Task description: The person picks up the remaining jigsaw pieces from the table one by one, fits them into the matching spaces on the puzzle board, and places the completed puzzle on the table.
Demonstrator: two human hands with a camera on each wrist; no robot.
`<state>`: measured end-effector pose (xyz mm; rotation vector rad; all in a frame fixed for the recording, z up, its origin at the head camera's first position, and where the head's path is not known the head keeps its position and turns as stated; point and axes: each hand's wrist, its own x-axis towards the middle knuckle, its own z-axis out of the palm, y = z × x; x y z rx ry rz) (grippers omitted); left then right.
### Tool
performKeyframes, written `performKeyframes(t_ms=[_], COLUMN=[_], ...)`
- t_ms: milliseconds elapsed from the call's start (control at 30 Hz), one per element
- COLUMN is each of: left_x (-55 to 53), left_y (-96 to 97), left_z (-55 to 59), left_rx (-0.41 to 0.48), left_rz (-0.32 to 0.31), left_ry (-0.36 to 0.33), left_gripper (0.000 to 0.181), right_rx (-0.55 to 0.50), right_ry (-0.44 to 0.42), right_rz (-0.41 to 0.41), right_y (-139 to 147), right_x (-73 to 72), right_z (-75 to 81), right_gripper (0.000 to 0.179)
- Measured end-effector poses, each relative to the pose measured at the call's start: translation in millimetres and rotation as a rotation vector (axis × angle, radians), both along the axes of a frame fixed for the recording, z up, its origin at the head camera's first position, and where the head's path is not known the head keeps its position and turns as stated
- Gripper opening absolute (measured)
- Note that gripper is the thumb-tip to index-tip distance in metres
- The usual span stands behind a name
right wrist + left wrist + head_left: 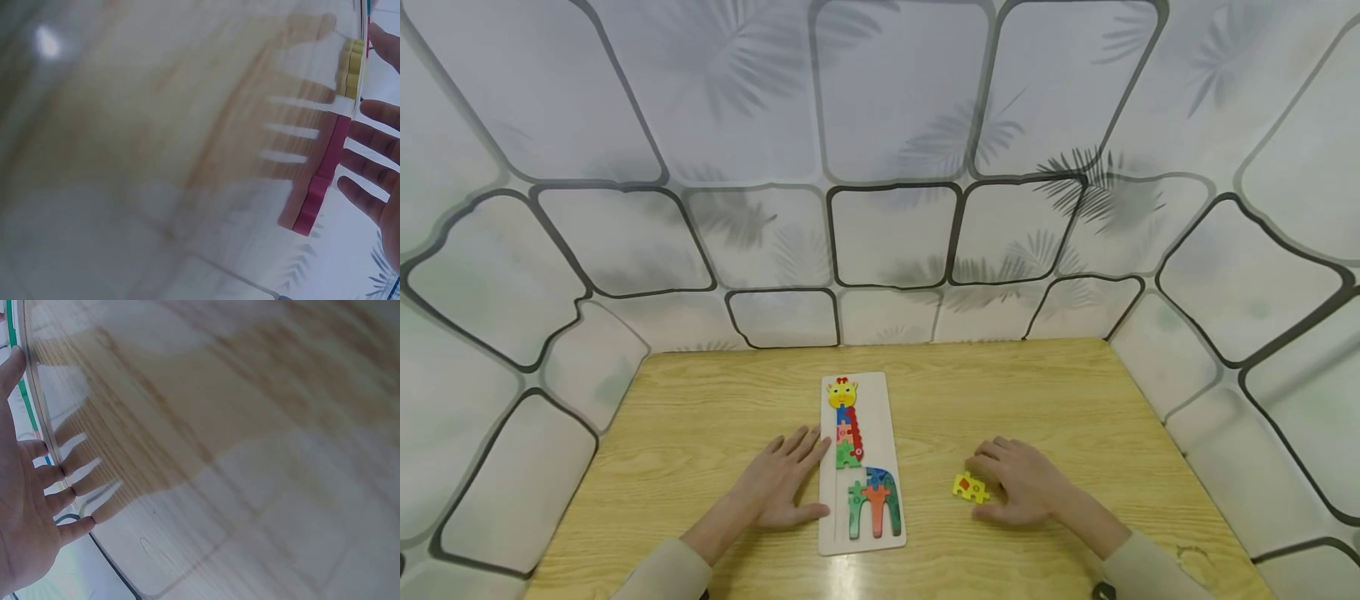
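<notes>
A pale wooden puzzle board point(880, 425) lies on the table with giraffe pieces in it: a yellow head point(842, 395), several coloured neck pieces, and body and leg pieces below. A bare patch shows between neck and legs at its left. My left hand point(782, 483) rests palm down, thumb and fingertips at the board's left edge. My right hand point(1024, 483) is spread low over the table, right of the board. A yellow puzzle piece point(977, 490) with a red patch lies between its thumb and fingers. In the right wrist view, a dark red piece point(322, 172) stands by the fingertips, hidden from the head view.
The wood-grain table point(715, 392) is enclosed by white fabric walls point(891, 237) with dark outlines and leaf prints at the back and sides. Light-coloured sleeves point(666, 573) cover both forearms.
</notes>
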<state>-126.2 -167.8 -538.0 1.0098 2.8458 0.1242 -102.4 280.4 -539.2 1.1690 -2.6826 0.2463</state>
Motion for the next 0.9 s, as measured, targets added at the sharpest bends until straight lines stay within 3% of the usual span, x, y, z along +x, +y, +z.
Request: performKeyframes(t_ms=[467, 900], left_x=[0.5, 1.4], left_y=[0.0, 0.8], left_z=[-0.1, 4.5], left_rx=[0.008, 0.018], left_rz=[-0.008, -0.005], left_ry=[0.014, -0.003], left_gripper=[0.103, 0.103], right_rx=[-0.036, 0.043], right_ry=[0.061, 0.007], right_rz=[0.060, 0.003], right_y=[5.4, 5.3], right_x=[0.4, 3.9], right_z=[-4.6, -0.3], right_gripper=[0.044, 0.039])
